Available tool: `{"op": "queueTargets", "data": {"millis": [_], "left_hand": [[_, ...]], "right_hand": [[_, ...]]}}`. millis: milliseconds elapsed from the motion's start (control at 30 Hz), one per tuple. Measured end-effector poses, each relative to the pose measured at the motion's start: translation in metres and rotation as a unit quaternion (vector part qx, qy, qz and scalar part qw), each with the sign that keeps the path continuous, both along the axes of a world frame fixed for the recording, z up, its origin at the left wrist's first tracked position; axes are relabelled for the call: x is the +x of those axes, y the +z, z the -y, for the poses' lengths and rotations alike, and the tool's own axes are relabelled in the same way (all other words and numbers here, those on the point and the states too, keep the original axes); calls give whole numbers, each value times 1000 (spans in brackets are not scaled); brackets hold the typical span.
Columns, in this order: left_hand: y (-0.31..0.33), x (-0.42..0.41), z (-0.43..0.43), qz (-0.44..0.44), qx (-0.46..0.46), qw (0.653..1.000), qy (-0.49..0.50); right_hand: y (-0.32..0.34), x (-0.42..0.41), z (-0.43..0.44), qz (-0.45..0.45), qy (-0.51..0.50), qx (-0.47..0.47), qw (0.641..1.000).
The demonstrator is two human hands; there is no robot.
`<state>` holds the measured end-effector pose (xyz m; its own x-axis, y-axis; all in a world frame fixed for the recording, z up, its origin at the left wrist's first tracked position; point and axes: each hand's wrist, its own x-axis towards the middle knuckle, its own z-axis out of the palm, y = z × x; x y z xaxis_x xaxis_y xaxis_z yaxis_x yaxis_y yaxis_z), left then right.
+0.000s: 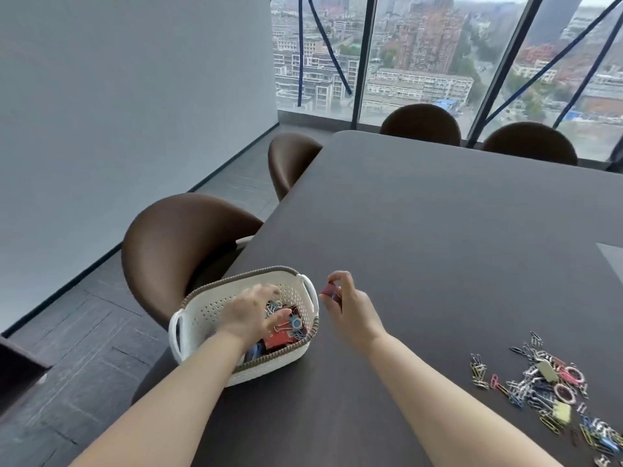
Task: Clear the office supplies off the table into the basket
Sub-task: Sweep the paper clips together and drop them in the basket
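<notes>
left hand (251,311) spread inside basket (202,308), hiding contents; right hand (347,306) pinching small dark-red clip (328,291), half covered

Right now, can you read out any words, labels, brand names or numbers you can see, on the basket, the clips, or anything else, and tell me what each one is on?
None can be read.
White basket: no label or print shows on its wall.
Red item in the basket: pale marks, too blurred to read.
Small dark red clip held in the right hand: no text visible.
Pile of clips on the table: too small to tell.
Buildings outside the window: any signs too far and blurred.
</notes>
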<state>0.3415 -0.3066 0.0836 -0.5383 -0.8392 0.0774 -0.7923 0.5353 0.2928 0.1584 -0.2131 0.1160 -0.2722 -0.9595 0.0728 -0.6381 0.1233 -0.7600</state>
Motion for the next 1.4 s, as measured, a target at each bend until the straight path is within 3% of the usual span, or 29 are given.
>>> {"op": "queueTargets", "data": {"millis": [133, 300, 467, 633, 833, 1000, 1167, 1400], "left_hand": [[0, 9, 7, 79, 9, 997, -8], [3, 17, 8, -22, 7, 1000, -6], [-2, 21, 12, -16, -11, 1000, -11], [-12, 21, 16, -43, -101, 993, -44], [0, 28, 10, -107, -53, 992, -40], [-6, 40, 4, -174, -80, 982, -10], [-8, 46, 2, -191, -74, 976, 79], [-11, 71, 0, -156, -89, 983, 35]], "right_hand": [[-5, 15, 9, -22, 10, 2, 1000], [-5, 21, 16, -40, 8, 5, 999], [-7, 26, 17, -47, 17, -3, 999], [-9, 22, 17, -50, 11, -5, 999], [-14, 25, 21, -51, 31, -18, 998], [-17, 40, 33, -48, 59, -20, 997], [-18, 58, 52, -50, 65, -15, 997], [-38, 65, 61, -134, 122, 43, 982]]}}
